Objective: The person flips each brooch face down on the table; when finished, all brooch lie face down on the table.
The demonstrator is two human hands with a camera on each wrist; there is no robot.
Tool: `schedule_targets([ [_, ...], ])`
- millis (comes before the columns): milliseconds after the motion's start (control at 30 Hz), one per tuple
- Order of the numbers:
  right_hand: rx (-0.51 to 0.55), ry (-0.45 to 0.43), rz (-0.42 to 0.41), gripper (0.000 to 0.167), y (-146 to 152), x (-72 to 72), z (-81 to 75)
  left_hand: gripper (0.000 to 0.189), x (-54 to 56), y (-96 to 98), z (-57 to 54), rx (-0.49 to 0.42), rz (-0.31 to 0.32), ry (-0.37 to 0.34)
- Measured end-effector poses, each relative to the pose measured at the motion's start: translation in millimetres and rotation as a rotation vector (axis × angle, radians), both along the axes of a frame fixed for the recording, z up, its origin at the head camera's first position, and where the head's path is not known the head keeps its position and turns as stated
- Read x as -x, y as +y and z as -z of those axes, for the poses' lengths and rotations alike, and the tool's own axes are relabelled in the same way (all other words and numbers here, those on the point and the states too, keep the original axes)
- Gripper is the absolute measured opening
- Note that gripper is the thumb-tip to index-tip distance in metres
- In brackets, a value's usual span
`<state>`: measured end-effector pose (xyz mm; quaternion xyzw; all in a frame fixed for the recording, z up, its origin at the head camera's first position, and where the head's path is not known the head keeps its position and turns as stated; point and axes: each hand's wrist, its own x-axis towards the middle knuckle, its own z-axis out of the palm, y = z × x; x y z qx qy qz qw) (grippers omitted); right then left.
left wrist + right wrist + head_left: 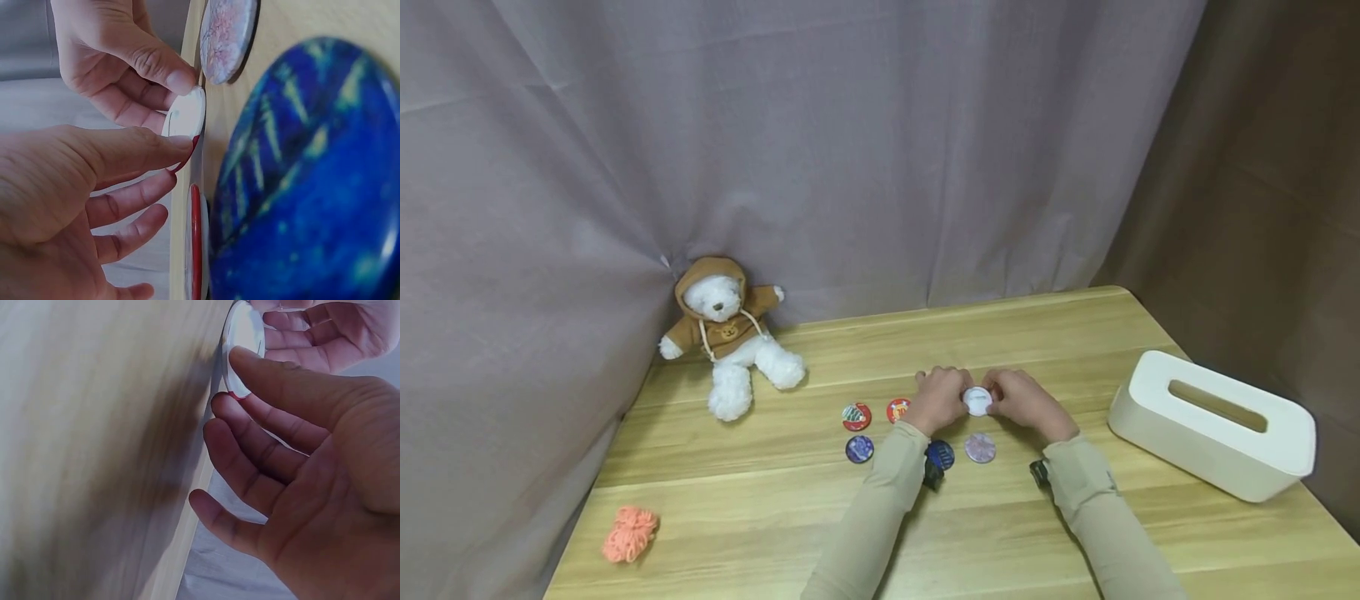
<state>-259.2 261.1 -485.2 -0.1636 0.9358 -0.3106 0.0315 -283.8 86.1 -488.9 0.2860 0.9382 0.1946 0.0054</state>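
Between both hands is a round white badge (977, 401) with a red edge that shows in the wrist views. My left hand (942, 400) pinches its left side between thumb and index finger, the other fingers spread loosely. My right hand (1024, 400) pinches the opposite side with the thumb on the white face (245, 334). Close below lie a pale pink badge (981, 448) and a dark blue badge (940, 454), the latter partly behind the left wrist. A red badge (898, 409) lies just left of the left hand.
Farther left are a red-and-green badge (856, 416) and a blue-purple badge (860, 449). A white teddy bear in a brown hoodie (724, 325) sits at the back left. Coral yarn (630, 534) lies front left; a cream tissue box (1210, 425) stands at right on the wooden table (760, 508).
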Motion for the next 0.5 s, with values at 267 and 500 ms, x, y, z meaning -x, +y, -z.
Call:
schedule_targets([
  [267, -0.044, 0.010, -0.024, 0.017, 0.2, 2.7, 2.5, 0.016, 1.6, 0.0, 1.3, 0.012, 0.002, -0.030],
  [500, -0.074, 0.014, -0.043, 0.014, 0.8, 4.6, 2.7, 0.011, 3.3, 0.6, 4.6, 0.031, 0.009, -0.008],
])
